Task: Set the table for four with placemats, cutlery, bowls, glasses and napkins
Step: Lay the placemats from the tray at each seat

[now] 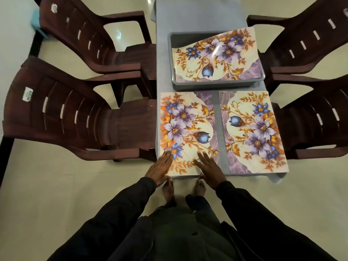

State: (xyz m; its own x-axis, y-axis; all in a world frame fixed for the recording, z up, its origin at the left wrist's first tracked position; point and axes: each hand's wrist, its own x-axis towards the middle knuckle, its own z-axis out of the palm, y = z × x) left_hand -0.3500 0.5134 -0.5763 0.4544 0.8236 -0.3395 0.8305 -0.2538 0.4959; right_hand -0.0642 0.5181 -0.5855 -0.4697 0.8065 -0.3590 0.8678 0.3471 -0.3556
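Two floral placemats lie flat at the near end of the grey table (197, 16): the left placemat (186, 132) and the right placemat (256, 130), a narrow gap between them. My left hand (160, 169) rests flat on the left placemat's near left corner, fingers spread. On the same mat's near edge lies my right hand (210, 169), palm down, fingers apart. Neither hand grips anything. A third floral placemat (216, 55) lies bent in a grey tub (188, 85) further up the table, its far right corner sticking over the rim.
Four dark brown plastic chairs flank the table: two on the left (79, 117) (88, 38), two on the right (316, 117) (305, 40). The floor is pale tile. My bare feet (184, 189) stand at the table's near end.
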